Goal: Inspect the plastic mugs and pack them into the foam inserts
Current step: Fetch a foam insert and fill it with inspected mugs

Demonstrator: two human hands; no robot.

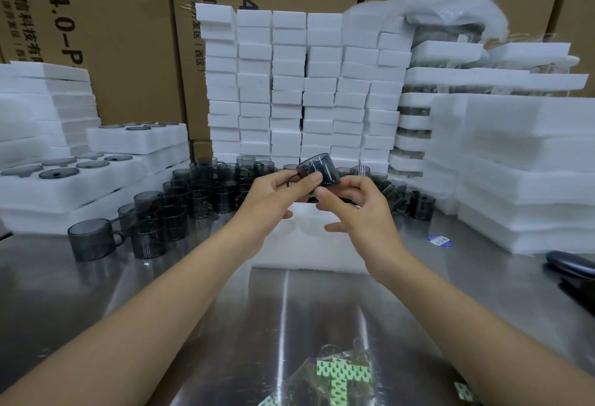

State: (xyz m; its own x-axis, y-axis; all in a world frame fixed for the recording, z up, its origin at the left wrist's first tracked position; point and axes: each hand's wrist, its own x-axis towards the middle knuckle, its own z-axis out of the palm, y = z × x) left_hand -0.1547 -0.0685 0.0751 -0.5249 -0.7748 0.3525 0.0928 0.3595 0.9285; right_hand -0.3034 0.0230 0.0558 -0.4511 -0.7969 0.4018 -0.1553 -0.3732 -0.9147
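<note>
We've got one smoky grey mug point(322, 169) up in both hands, tipped on its side above the white foam insert point(309, 244) that lies on the steel table point(289, 309). Our left hand point(277, 193) grips it at the handle side, thumb pressed on the wall. Our right hand point(357, 209) pinches the lower edge between thumb and forefinger, its other fingers loose. To the left stands a crowd of loose mugs point(167, 212) (all the same dark tint), and beyond them packed foam trays point(80, 180). Straight ahead rises a wall of foam blocks point(289, 83) against cardboard boxes point(112, 35). Near us lies a clear bag point(338, 373) of green-and-white pieces.
</note>
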